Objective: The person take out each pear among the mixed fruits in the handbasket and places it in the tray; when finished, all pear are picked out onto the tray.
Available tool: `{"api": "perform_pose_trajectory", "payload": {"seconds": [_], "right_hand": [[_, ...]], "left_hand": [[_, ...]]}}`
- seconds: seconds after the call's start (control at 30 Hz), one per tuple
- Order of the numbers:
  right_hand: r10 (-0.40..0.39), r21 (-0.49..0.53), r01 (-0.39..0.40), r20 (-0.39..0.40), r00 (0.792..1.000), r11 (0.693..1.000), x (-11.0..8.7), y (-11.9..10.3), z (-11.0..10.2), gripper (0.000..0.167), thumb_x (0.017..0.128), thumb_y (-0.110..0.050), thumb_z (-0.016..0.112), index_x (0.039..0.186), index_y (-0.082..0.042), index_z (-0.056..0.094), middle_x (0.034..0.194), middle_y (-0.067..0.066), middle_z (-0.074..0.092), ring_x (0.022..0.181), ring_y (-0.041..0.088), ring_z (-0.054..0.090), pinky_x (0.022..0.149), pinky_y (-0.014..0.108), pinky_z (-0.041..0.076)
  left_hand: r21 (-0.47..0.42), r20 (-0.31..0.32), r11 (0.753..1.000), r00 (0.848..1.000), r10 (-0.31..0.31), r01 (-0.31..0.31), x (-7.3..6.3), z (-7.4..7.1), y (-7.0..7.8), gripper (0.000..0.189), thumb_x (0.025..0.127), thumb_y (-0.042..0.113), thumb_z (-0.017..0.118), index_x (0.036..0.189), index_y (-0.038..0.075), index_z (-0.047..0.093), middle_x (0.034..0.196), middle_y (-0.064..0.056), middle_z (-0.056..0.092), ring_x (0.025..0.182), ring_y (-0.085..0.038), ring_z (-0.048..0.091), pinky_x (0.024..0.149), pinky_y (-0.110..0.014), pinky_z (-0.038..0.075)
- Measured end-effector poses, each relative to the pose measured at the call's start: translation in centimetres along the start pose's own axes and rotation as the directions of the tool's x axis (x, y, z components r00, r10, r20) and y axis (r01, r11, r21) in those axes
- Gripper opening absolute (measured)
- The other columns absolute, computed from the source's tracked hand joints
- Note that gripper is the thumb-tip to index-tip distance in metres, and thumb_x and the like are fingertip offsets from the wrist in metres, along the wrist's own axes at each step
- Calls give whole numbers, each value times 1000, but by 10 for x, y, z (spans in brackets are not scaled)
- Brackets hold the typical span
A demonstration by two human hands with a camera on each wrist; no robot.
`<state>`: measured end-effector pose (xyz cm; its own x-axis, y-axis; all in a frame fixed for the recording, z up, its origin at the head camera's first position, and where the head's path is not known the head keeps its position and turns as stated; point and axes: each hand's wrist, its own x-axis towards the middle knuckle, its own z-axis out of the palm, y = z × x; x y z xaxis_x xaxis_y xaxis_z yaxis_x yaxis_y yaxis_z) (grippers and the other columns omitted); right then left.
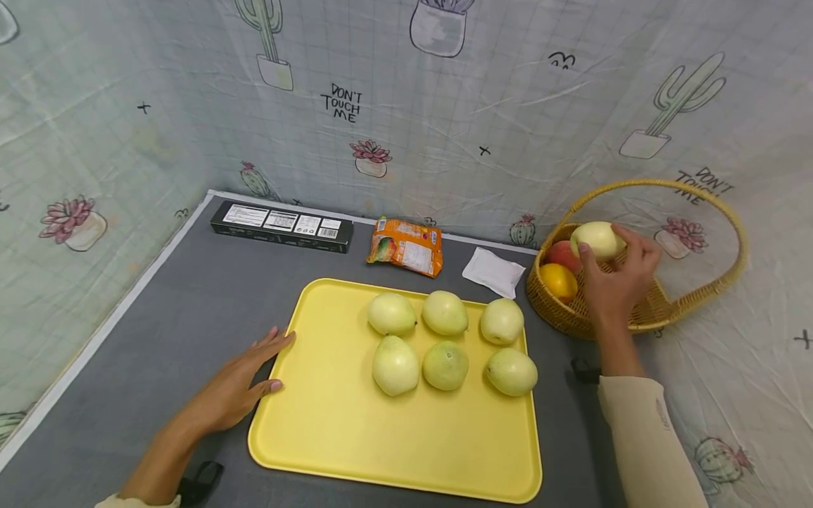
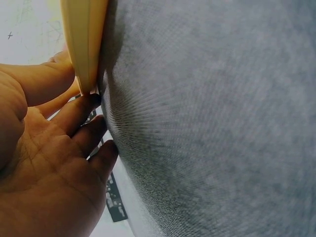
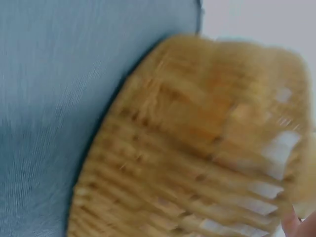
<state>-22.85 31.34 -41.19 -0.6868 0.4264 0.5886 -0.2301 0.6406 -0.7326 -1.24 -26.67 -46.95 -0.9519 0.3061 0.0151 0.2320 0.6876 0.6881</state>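
My right hand (image 1: pixel 619 279) pinches a pale yellow-green pear (image 1: pixel 600 240) between thumb and fingers, over the wicker basket (image 1: pixel 562 321). Inside the basket, below that pear, lie a red fruit (image 1: pixel 562 255) and an orange-yellow fruit (image 1: pixel 559 282). The right wrist view shows the blurred woven side of the basket (image 3: pixel 173 148), with only a bit of the hand at the lower right. My left hand (image 1: pixel 231 388) touches the left edge of the yellow tray (image 1: pixel 330 437), fingers spread and fairly straight. Several pale green fruits, including a pear (image 1: pixel 395 367), sit in two rows on the tray.
Behind the tray lie a long black box (image 1: pixel 281 227), an orange snack packet (image 1: pixel 406 247) and a white packet (image 1: pixel 494 272). A patterned cloth wall (image 1: pixel 419 106) rises behind the grey table (image 1: pixel 171 317). The basket's tall handle (image 1: pixel 739 233) arches out to the right.
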Motion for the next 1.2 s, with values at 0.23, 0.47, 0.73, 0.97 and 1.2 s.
{"api": "perform_pose_trajectory", "payload": {"seconds": [0.23, 0.47, 0.73, 0.97, 1.2], "right_hand": [[-128, 112, 116, 108, 986, 987, -25, -47, 2, 52, 88, -13, 88, 137, -12, 71, 142, -2, 51, 131, 7, 50, 96, 14, 57], [-277, 220, 227, 234, 932, 949, -52, -89, 8, 57, 84, -4, 89, 138, -8, 71, 144, 17, 52, 130, 9, 54, 97, 9, 54], [-406, 282, 317, 361, 839, 906, -82, -126, 17, 62, 79, -2, 93, 137, -13, 71, 148, 14, 54, 134, 29, 55, 95, 7, 51], [-476, 310, 367, 468, 744, 877, -105, -153, 24, 62, 81, -12, 95, 138, -19, 71, 147, 14, 55, 136, 29, 56, 93, 35, 63], [-519, 385, 351, 572, 636, 854, -131, -176, 34, 59, 85, -21, 93, 139, -21, 70, 146, 14, 54, 139, 26, 55, 96, 41, 63]], "left_hand": [[2, -15, 1000, 1000, 23, -23, 0, -1, 0, 80, 94, 12, 78, 165, 9, 41, 169, -23, 40, 156, 11, 10, 117, 6, 1], [5, -10, 1000, 1000, 14, -14, 0, -1, 0, 79, 94, 12, 77, 165, 11, 41, 169, -21, 40, 158, 5, 13, 117, 5, 1], [17, 15, 999, 999, -33, 33, 1, -2, 2, 81, 95, 14, 77, 166, 14, 39, 171, -18, 37, 165, -26, 24, 130, -10, 9], [11, 30, 998, 997, -67, 67, 2, -4, 6, 82, 95, 13, 77, 167, 15, 38, 172, -19, 35, 159, -49, 28, 132, -50, 21], [8, 43, 997, 996, -80, 79, 4, -3, 5, 83, 95, 13, 78, 167, 14, 37, 173, -21, 33, 159, -50, 28, 122, -70, 27]]}}
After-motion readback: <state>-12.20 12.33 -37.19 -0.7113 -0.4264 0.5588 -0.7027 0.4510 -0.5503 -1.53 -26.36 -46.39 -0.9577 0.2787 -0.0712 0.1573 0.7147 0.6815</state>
